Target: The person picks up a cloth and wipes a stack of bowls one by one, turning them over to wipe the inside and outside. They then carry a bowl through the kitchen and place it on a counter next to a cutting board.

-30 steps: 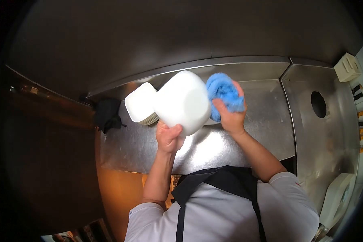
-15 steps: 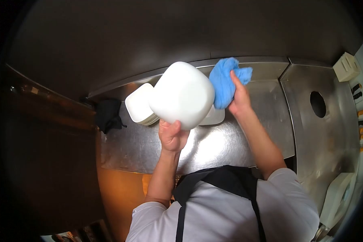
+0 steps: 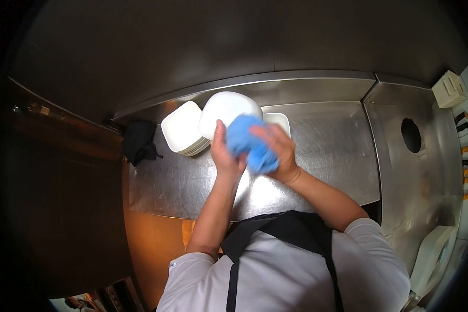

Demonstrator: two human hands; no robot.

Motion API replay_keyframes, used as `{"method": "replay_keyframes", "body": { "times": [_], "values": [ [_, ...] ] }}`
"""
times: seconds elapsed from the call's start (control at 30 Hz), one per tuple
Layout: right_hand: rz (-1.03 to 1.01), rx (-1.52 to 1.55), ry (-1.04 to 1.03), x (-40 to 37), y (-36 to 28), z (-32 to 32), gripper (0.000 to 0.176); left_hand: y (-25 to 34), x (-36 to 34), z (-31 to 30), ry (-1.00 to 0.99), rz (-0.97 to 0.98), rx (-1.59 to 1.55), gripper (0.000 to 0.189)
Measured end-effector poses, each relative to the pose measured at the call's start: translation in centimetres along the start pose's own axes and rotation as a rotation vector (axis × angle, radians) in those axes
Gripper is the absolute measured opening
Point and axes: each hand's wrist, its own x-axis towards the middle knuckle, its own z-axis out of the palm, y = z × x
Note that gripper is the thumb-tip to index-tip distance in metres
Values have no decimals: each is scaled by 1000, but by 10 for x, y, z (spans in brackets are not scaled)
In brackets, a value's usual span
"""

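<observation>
Left hand (image 3: pixel 228 158) is gripping the near edge of the white dish (image 3: pixel 229 110), thumb up, fingers mostly hidden. Right hand (image 3: pixel 281 151) is pressing the bunched blue cloth (image 3: pixel 244 136) against the dish, fingers part-curled over it, blurred. Dish is being held above the metal counter (image 3: pixel 327 151), between the dish stack (image 3: pixel 182 127) on the left and another white dish (image 3: pixel 278 120) on the right, partly hidden.

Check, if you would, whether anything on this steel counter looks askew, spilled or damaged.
Nothing looks spilled or broken. Only the black fabric, bunched at the steel counter's left end beside the stacked dishes, looks untidy. The blue cloth hides part of the held dish, so I cannot judge that.
</observation>
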Motion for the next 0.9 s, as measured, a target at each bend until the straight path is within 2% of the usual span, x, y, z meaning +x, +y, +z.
{"method": "replay_keyframes", "body": {
  "times": [0.07, 0.13, 0.17, 0.27, 0.3, 0.33, 0.4, 0.47, 0.5, 0.6, 0.7, 0.8, 0.9],
  "values": [
    [-234, -86, -94, -5, 7, -2, 54, 13, -1, -14, -63, -186, -94, 55],
    [-112, -49, 102, -2, 30, -3, 52, 15, -4, -1, -100, -149, -105, 58],
    [19, -39, 290, 10, 39, -1, 53, 19, -7, 7, -107, -106, -122, 57],
    [459, 370, 391, 35, 51, -4, 54, 20, -14, 6, -125, -50, -149, 59],
    [390, 343, 421, 28, 44, 5, 53, 19, -12, 5, -118, -22, -161, 59],
    [248, 230, 332, 19, 32, 5, 52, 17, -12, 4, -107, 3, -175, 59],
    [-35, 7, 150, 3, 10, 3, 51, 17, -5, -17, -108, -96, -254, 61],
    [-188, -77, -8, -7, 0, 2, 53, 19, -5, -25, -127, -125, -272, 62],
    [-205, -70, 1, -6, 4, -2, 59, 19, -10, -27, -145, -107, -255, 63],
    [175, 71, 162, 16, 20, -7, 64, 28, -26, -29, -189, -89, -185, 66],
    [404, 536, -161, 57, 36, -31, 70, 32, -37, -49, -267, -133, -86, 71],
    [321, 581, -428, 87, 47, -35, 71, 25, -43, -71, -337, -219, -116, 71],
    [428, 671, -436, 99, 46, -29, 68, 17, -48, -69, -411, -233, -163, 71]
  ]
}}
